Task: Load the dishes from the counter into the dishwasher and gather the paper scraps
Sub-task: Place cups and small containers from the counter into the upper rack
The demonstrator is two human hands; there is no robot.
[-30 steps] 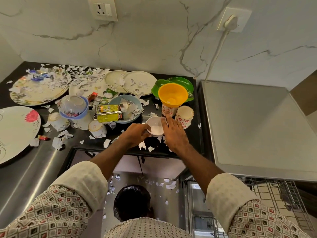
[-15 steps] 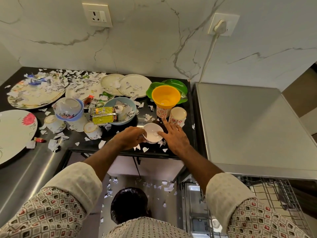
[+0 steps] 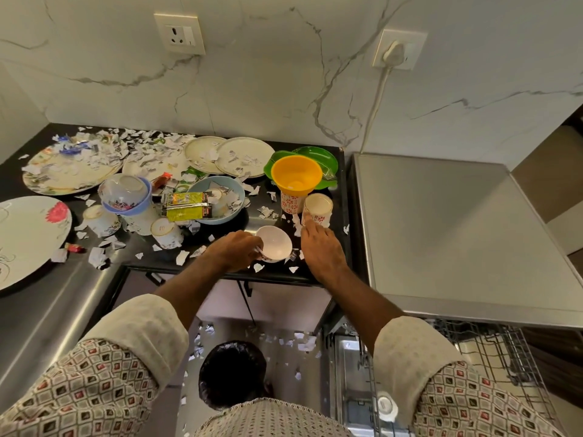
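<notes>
Loading step: left hand (image 3: 235, 251) grips white bowl (image 3: 274, 246)
Right hand (image 3: 321, 250): released, beside cup (image 3: 318, 207)
Next: likely rack bowl in dishwasher (image 3: 492, 351)

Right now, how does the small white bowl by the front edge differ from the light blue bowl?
The small white bowl is smaller and looks empty; the light blue bowl is wider and holds paper scraps. The left hand grips the white one; only yellow-green packets lie across the blue one. Both face up.

Count: hands (image 3: 235, 250) 2; wall sockets (image 3: 179, 33) 2; red-patterned cups (image 3: 317, 211) 2; blue bowls (image 3: 237, 200) 2; yellow bowl (image 3: 296, 176) 1; white bowl (image 3: 274, 244) 1.
</notes>
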